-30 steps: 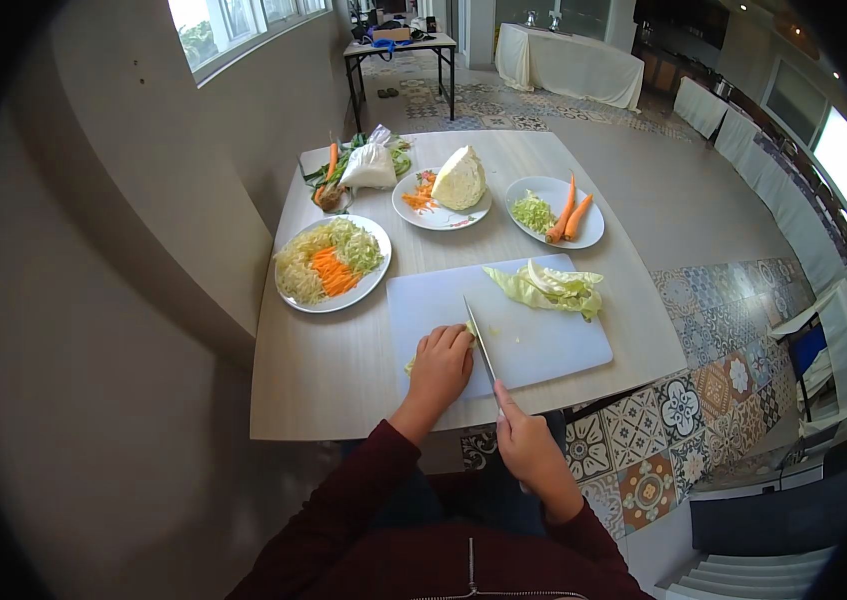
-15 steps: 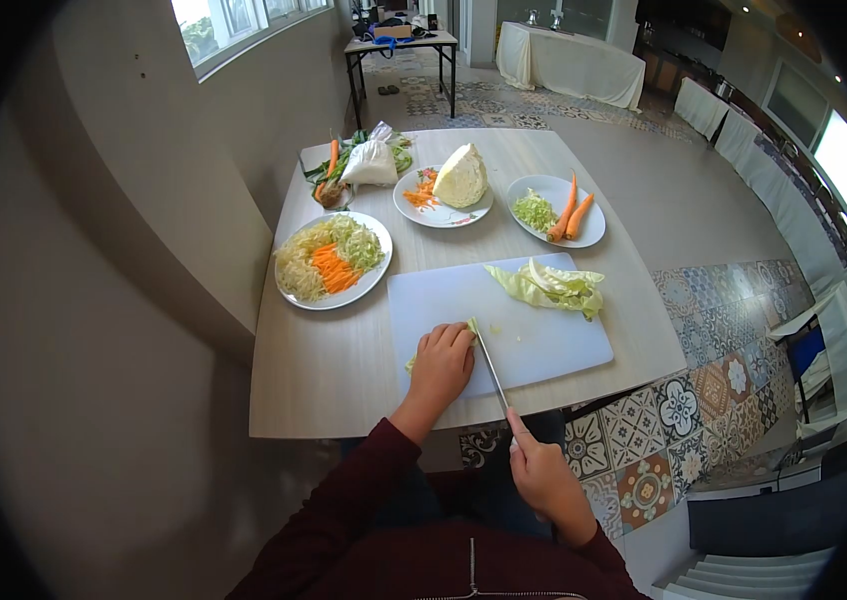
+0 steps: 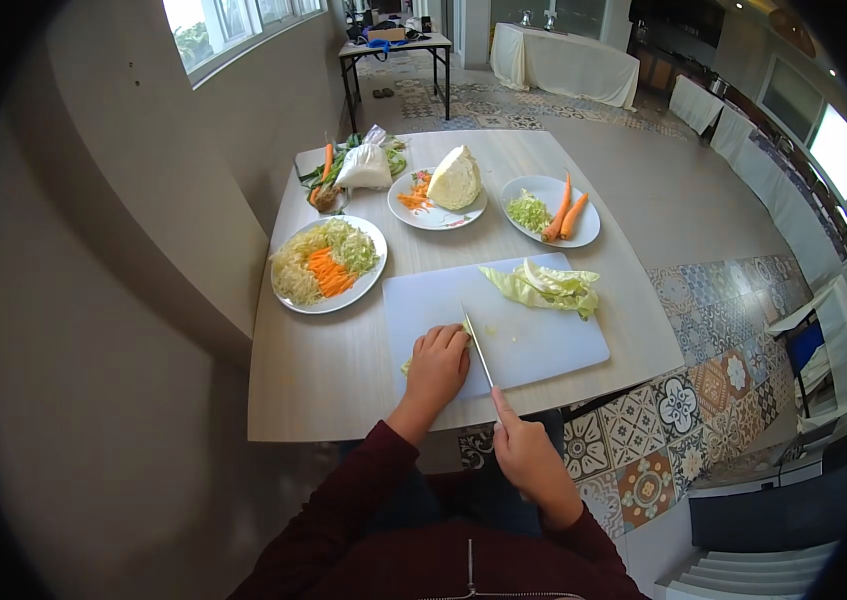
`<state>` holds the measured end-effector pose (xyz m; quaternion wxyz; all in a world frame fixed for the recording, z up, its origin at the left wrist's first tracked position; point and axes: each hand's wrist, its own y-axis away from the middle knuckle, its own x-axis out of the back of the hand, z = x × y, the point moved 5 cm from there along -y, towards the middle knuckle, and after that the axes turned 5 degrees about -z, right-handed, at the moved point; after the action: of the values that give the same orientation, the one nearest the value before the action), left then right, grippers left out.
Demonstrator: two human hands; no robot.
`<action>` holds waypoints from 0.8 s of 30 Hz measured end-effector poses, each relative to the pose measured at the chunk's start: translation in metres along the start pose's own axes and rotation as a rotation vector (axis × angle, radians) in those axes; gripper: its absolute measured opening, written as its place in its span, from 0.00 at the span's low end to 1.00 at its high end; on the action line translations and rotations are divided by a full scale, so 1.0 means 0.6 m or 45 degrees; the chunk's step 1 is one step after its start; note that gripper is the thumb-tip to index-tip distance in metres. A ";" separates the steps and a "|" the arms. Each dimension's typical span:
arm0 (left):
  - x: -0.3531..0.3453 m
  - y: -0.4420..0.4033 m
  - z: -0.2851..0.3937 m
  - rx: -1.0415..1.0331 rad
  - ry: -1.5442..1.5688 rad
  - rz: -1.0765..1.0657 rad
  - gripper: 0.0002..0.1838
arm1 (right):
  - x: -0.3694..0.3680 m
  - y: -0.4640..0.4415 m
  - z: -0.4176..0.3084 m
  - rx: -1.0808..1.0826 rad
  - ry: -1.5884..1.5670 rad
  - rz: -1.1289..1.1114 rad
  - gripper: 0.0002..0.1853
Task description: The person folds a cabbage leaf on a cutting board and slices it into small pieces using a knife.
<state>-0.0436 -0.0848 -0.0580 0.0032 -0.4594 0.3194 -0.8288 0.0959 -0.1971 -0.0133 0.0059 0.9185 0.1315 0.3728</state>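
Note:
My right hand (image 3: 528,447) is wrapped round the handle of a kitchen knife (image 3: 480,352), its blade pointing away from me over the white cutting board (image 3: 554,345). My left hand (image 3: 438,364) presses down on the board just left of the blade, fingers curled over a piece of cabbage leaf. Most of that piece is hidden under the hand; bits of green show by the fingertips and at the wrist side. A loose bunch of cabbage leaves (image 3: 544,287) lies at the board's far right. Small scraps sit beside the blade.
Beyond the board stand a plate (image 3: 381,265) of shredded vegetables, a plate (image 3: 441,223) with a cabbage chunk (image 3: 456,179) and carrot shreds, and a plate (image 3: 594,226) with carrots (image 3: 566,212) and chopped greens. A white-filled plastic bag (image 3: 365,168) rests among vegetables at the far left.
The knife has shifted slightly left and away from me, its blade now closer along my left fingertips. My left hand keeps its hold on the cabbage. The whole view has shifted slightly.

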 end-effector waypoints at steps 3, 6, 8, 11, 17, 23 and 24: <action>-0.003 0.001 0.000 0.008 0.001 -0.006 0.09 | -0.005 -0.027 -0.001 -0.013 -0.030 0.016 0.29; 0.000 0.000 0.001 0.011 -0.003 -0.011 0.10 | -0.007 -0.043 0.000 0.000 -0.022 0.021 0.28; 0.002 0.000 0.002 0.009 -0.001 -0.016 0.10 | -0.007 -0.045 0.005 -0.003 -0.005 0.033 0.28; 0.003 0.000 0.002 -0.001 -0.005 -0.015 0.10 | 0.002 -0.037 0.007 -0.006 -0.022 0.041 0.28; 0.006 -0.001 0.005 0.020 0.001 -0.005 0.11 | 0.018 -0.004 0.023 -0.046 -0.225 0.033 0.27; 0.007 0.000 0.004 0.033 0.039 -0.019 0.11 | 0.023 0.002 0.020 -0.063 -0.240 0.050 0.27; 0.006 0.000 0.003 0.023 0.034 -0.016 0.11 | 0.024 0.001 0.019 -0.060 -0.242 0.055 0.27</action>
<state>-0.0440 -0.0870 -0.0548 -0.0019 -0.4503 0.3089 -0.8377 0.1136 -0.1930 -0.0117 0.0319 0.9520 0.1015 0.2872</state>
